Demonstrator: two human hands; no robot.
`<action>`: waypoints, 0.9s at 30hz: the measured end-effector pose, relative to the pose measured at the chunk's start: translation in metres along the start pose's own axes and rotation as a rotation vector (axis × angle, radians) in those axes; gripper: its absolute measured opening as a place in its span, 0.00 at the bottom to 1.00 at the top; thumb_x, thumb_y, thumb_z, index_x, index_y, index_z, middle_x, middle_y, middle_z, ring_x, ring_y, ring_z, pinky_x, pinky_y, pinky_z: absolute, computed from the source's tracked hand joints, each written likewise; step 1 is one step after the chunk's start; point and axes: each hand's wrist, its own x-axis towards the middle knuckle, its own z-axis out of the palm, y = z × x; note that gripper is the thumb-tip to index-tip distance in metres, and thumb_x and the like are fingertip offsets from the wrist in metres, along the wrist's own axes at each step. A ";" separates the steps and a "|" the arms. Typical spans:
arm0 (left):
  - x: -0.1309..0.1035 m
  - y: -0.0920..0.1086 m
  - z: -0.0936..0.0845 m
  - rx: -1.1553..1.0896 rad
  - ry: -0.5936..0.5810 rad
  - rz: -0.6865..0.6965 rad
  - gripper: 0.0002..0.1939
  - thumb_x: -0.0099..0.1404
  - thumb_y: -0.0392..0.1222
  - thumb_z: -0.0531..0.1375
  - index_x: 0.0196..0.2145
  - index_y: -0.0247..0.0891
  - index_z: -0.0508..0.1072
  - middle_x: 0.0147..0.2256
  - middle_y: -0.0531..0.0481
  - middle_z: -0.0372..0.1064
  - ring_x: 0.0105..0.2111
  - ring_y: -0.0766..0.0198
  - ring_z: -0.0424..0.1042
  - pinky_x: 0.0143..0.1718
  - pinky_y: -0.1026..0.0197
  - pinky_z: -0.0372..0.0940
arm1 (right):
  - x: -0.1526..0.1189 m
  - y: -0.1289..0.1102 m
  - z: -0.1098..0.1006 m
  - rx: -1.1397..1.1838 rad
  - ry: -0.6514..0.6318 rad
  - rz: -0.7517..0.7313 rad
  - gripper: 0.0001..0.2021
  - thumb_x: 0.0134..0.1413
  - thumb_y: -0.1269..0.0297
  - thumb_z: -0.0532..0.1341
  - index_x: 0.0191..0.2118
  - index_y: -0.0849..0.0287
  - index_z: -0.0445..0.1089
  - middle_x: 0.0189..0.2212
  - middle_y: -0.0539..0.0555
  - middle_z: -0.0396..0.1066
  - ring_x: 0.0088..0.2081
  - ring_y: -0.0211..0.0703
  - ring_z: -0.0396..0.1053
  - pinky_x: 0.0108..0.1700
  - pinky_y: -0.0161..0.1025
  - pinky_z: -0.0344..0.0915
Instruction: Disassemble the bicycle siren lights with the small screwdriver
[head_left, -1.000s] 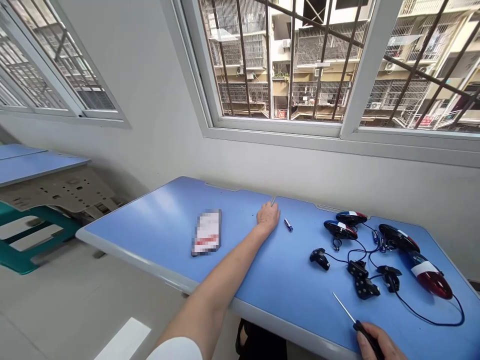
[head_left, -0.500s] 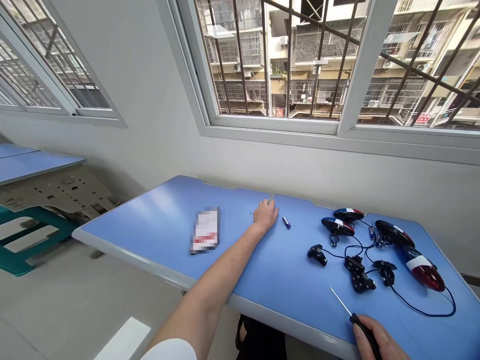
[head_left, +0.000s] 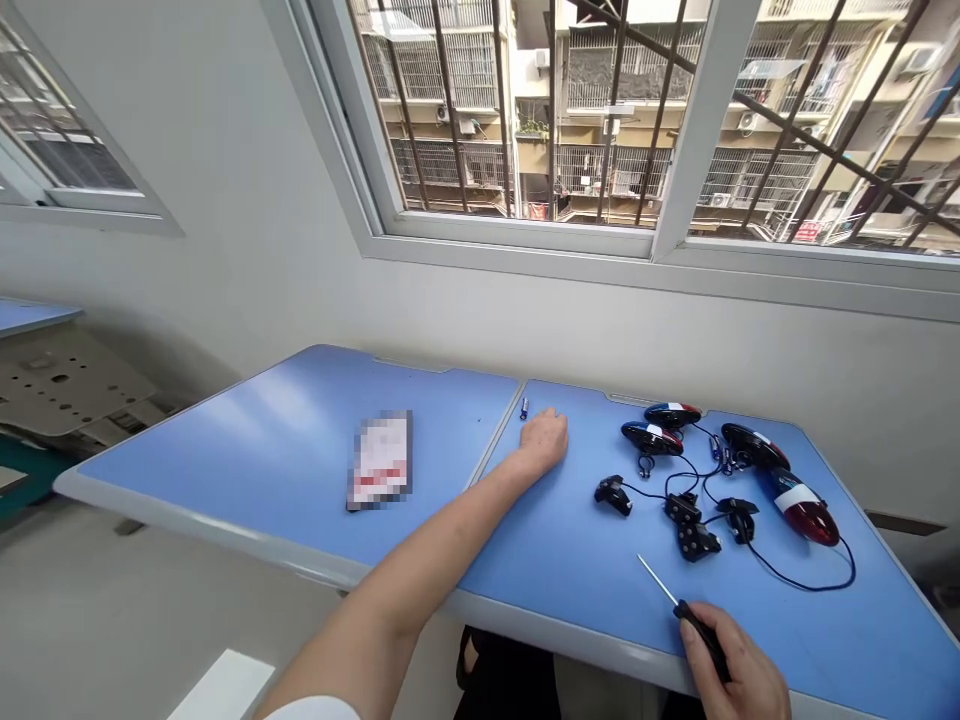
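My left hand (head_left: pixel 544 440) rests on the blue table (head_left: pixel 442 400) near its far edge, fingers curled down; whatever is beneath them is hidden. Just left of it, by the table seam, lies a small blue-and-silver battery (head_left: pixel 524 408). At the near edge, my right hand (head_left: pixel 739 665) is closed around the black handle of a screwdriver (head_left: pixel 701 638), its thin shaft pointing up and left. Beyond it, black clamp-like parts (head_left: pixel 696 541) with cables join several glossy oval devices, one of them with a red end (head_left: pixel 810 515).
A blurred white packet with a red band (head_left: pixel 381 462) lies on the left half of the table. Behind the table are a wall and a barred window (head_left: pixel 510 238). Another table (head_left: pixel 34 315) stands at far left. A white object (head_left: pixel 225 688) is below the near edge.
My left hand has moved right across the seam. A battery now shows left of it, while the one that lay right of it is out of sight. The view has shifted slightly.
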 end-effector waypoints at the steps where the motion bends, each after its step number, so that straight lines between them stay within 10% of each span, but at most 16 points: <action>1: 0.006 -0.002 0.000 0.003 -0.003 -0.008 0.13 0.66 0.36 0.50 0.41 0.31 0.72 0.43 0.36 0.66 0.44 0.51 0.67 0.40 0.55 0.63 | 0.001 0.000 -0.001 0.010 -0.008 -0.015 0.15 0.59 0.51 0.53 0.40 0.55 0.70 0.35 0.54 0.76 0.33 0.44 0.75 0.30 0.33 0.71; 9: 0.023 -0.014 -0.006 0.030 0.001 -0.076 0.14 0.65 0.35 0.49 0.42 0.33 0.73 0.43 0.36 0.65 0.44 0.49 0.66 0.39 0.53 0.64 | 0.008 0.001 -0.004 0.040 -0.019 -0.154 0.10 0.58 0.57 0.56 0.39 0.55 0.70 0.31 0.54 0.76 0.29 0.43 0.75 0.25 0.31 0.71; 17: -0.023 0.006 -0.022 -0.109 0.001 0.140 0.19 0.66 0.47 0.51 0.53 0.43 0.66 0.45 0.45 0.65 0.43 0.56 0.68 0.41 0.59 0.63 | 0.006 0.004 -0.001 0.048 -0.004 -0.188 0.08 0.58 0.60 0.56 0.41 0.56 0.68 0.32 0.53 0.76 0.31 0.43 0.75 0.30 0.33 0.71; 22: -0.045 0.026 -0.018 -0.462 -0.221 0.548 0.22 0.59 0.44 0.58 0.51 0.40 0.68 0.46 0.45 0.67 0.45 0.56 0.67 0.44 0.60 0.61 | 0.008 -0.006 -0.005 0.129 -0.016 -0.063 0.09 0.59 0.59 0.55 0.40 0.56 0.68 0.31 0.54 0.75 0.31 0.42 0.74 0.30 0.33 0.70; 27: -0.041 0.029 -0.003 -0.559 -0.190 0.501 0.16 0.55 0.40 0.59 0.43 0.37 0.71 0.39 0.46 0.69 0.41 0.56 0.66 0.44 0.58 0.60 | 0.014 -0.019 -0.021 0.331 -0.117 0.162 0.13 0.59 0.52 0.54 0.38 0.56 0.68 0.28 0.54 0.74 0.28 0.42 0.71 0.29 0.34 0.68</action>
